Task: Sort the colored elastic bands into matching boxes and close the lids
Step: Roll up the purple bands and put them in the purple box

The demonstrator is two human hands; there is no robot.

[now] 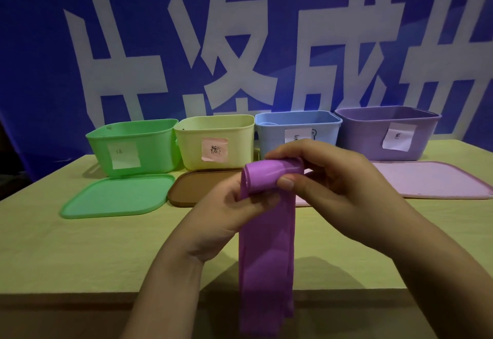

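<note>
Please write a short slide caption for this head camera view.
Both hands, left hand and right hand, roll a purple elastic band before four open boxes.

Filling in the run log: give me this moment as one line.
stage: rolling purple elastic band | left hand: grips band | right hand: pinches rolled end | purple box: open, far right | purple lid: flat on table
</note>
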